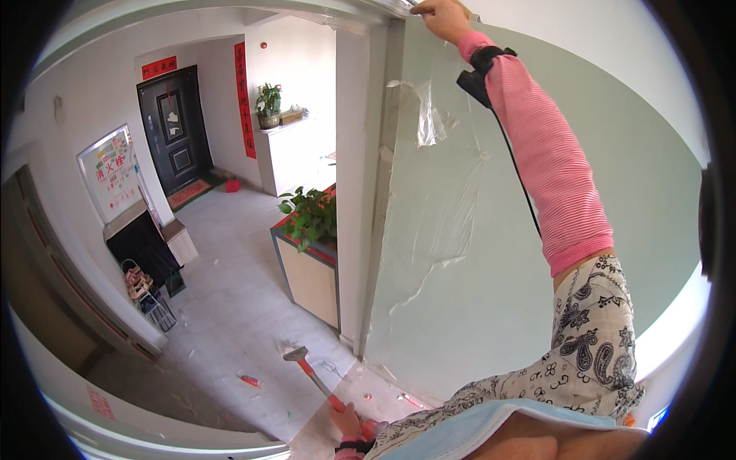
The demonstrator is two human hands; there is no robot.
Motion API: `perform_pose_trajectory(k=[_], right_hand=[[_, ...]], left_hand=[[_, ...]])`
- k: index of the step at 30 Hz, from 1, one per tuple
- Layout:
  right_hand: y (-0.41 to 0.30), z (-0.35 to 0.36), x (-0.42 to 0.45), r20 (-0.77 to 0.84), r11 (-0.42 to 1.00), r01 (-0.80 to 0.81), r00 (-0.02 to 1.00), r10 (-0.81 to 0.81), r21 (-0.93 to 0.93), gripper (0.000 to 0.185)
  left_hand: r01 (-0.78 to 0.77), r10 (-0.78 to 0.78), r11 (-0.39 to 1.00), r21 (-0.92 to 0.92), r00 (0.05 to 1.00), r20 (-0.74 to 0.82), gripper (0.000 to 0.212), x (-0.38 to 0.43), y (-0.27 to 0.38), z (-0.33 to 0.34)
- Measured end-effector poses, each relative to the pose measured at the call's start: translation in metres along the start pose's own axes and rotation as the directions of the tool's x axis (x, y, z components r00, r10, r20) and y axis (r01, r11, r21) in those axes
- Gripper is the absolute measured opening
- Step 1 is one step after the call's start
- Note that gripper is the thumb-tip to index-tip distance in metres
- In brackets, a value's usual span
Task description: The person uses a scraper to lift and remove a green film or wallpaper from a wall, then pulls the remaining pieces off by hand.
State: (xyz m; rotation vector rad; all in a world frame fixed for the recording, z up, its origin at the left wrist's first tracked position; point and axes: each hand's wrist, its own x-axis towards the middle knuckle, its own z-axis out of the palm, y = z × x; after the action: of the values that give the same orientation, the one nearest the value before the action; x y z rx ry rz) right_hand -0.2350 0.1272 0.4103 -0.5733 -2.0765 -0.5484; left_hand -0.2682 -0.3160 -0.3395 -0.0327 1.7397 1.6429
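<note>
My left hand (pixel 345 422) is low at the bottom, closed around the red handle of a scraper (pixel 319 380). The scraper's flat metal blade points up and left, over the floor. My right hand (pixel 443 20) is raised to the top edge of the view, at the upper part of a door frame (pixel 376 172), with its fingers by a shiny strip; whether it grips the strip is not clear. Below that hand, torn clear plastic film (pixel 428 118) hangs on a pale green panel (pixel 517 276). More wrinkled film clings to the panel lower down.
Scraps and a red object (pixel 249 380) lie on the grey floor (pixel 241 322). Beyond the frame stand a planter box (pixel 307 276) with a leafy plant, a dark door (pixel 175 129), and a rack with shoes (pixel 152 299) by the left wall.
</note>
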Motion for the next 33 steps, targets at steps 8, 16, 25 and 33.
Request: perform_pose_trajectory(k=[8,16,25,33], right_hand=[[0.054,-0.041,-0.02,0.108,0.994,0.082,0.991,-0.074,-0.069,0.034],[0.023,-0.03,-0.043,0.286,0.721,0.348,0.934,-0.213,-0.599,0.01],[0.045,0.01,-0.058,0.291,0.649,0.313,0.946,-0.145,-0.694,0.007],[0.023,0.089,-0.153,0.079,0.88,0.244,0.969,-0.232,-0.407,0.006]], left_hand=[[0.089,-0.09,0.996,-0.023,0.992,-0.093,0.038,0.018,-0.006,0.003],[0.054,-0.054,0.999,-0.006,0.997,-0.05,0.033,0.02,-0.004,0.013],[-0.139,0.134,0.99,0.027,0.982,0.131,0.024,0.015,0.004,0.03],[-0.013,-0.026,0.974,0.226,0.985,0.169,0.025,0.021,0.031,0.046]])
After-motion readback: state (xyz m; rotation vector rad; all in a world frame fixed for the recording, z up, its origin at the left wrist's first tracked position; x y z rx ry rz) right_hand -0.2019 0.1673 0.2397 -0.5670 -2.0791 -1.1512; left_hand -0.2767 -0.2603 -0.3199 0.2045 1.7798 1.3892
